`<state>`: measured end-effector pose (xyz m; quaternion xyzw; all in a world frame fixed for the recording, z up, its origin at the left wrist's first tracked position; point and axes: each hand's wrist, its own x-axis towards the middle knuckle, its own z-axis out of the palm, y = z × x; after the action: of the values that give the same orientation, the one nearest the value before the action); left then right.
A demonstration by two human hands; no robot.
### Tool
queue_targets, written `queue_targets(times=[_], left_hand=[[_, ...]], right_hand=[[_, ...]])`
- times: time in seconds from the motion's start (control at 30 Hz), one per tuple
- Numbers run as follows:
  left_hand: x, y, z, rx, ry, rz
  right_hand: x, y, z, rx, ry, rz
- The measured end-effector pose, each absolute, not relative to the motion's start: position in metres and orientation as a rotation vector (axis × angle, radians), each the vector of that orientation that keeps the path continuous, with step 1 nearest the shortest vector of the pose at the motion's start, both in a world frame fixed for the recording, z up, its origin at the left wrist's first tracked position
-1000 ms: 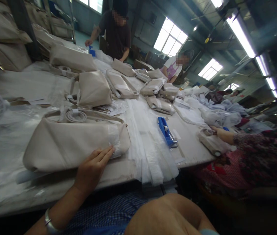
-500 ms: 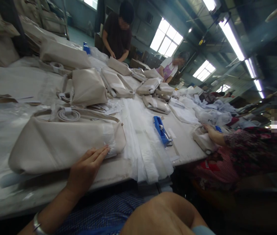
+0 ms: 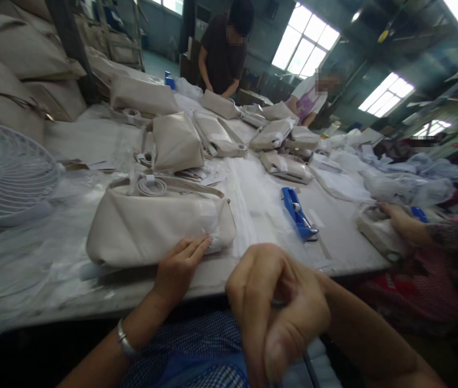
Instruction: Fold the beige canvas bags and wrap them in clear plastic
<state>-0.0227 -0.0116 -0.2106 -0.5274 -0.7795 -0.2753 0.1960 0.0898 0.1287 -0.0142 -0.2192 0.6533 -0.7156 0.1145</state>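
A beige handbag [image 3: 140, 226] lies on the table in front of me, with a rolled strap [image 3: 152, 186] tucked at its top. Clear plastic film or tape [image 3: 208, 213] wraps its right end. There my left hand [image 3: 180, 267] rests, fingers stretched flat and pressing on the bag's front. Close to the camera is my right hand [image 3: 275, 302], off the table, with thumb and fingers pinched together. Whatever it may hold is hidden. Right of the bag are flat clear plastic bags [image 3: 249, 194] and a blue tape dispenser [image 3: 297, 215].
A white fan [image 3: 11, 172] stands at the left. More handbags [image 3: 178, 143] are spread across the table's far side, others piled at the upper left. Two people [image 3: 224, 54] work opposite. A co-worker's hand [image 3: 402, 221] touches a wrapped bag on the right.
My view has turned left, bringing the fan into sight. My right hand has risen from low in the view into a pinch in front of me. My left hand stays on the handbag.
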Motion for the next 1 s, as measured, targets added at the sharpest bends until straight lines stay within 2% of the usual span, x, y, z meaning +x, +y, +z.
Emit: queue_targets(times=[0.1,0.23,0.43,0.67,0.87,1.0], left_hand=[[-0.022,-0.010,-0.207,-1.449,-2.174,-0.761],[-0.022,-0.009,-0.204,-1.428,-2.160,-0.765],[-0.021,-0.010,-0.205,-1.407,-2.147,-0.752],[-0.023,-0.008,-0.213,-1.405,-2.115,-0.743],[-0.022,-0.008,-0.218,-1.413,-2.145,-0.743],[-0.022,-0.007,-0.219,-1.416,-2.136,-0.748]], right_hand=[[0.050,0.159,-0.021,-0.629,2.246,-1.697],[0.002,0.197,-0.047,-0.599,2.649,-0.992],[-0.057,0.208,-0.073,-0.659,2.725,-0.130],[-0.075,0.180,-0.071,-0.671,2.671,0.384],[-0.093,0.182,-0.066,-0.519,2.624,0.524],[-0.113,0.204,-0.069,-0.489,2.650,0.438]])
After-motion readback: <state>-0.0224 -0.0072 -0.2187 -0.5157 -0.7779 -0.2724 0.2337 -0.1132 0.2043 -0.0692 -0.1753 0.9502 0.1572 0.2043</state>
